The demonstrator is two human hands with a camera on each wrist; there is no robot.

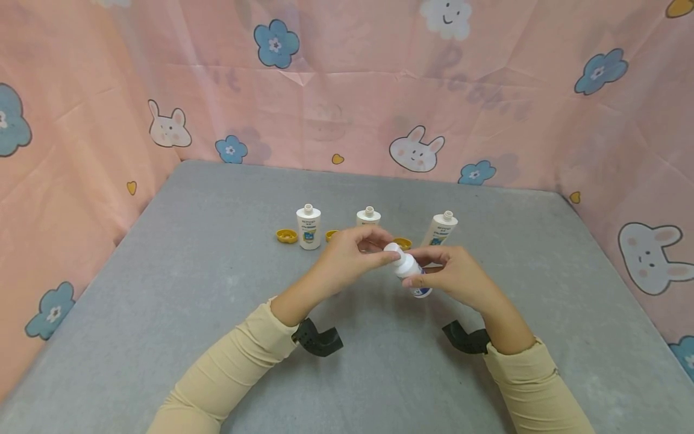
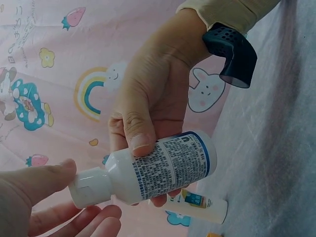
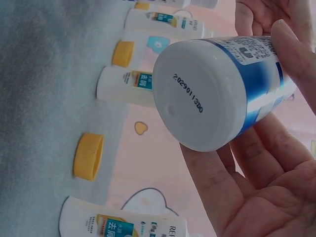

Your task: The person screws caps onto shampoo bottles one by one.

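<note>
My right hand (image 1: 458,274) holds a small white bottle (image 2: 168,165) with a blue-banded label of fine print. The bottle is tilted above the table, its neck end toward my left hand and its printed base (image 3: 197,96) facing the right wrist camera. A white cap (image 2: 91,187) sits on the neck. My left hand (image 1: 349,256) has its thumb and fingertips around this cap, the thumb (image 2: 64,173) at its upper edge and other fingers below. Behind the hands stand three white bottles with bare necks: left (image 1: 309,229), middle (image 1: 368,216) and right (image 1: 441,228).
Yellow caps lie on the grey table (image 1: 179,271) among the standing bottles: one at left (image 1: 287,235), one partly hidden by my left hand (image 1: 331,235), one farther right (image 1: 402,243). A pink patterned cloth (image 1: 336,96) hangs around the table's back and sides.
</note>
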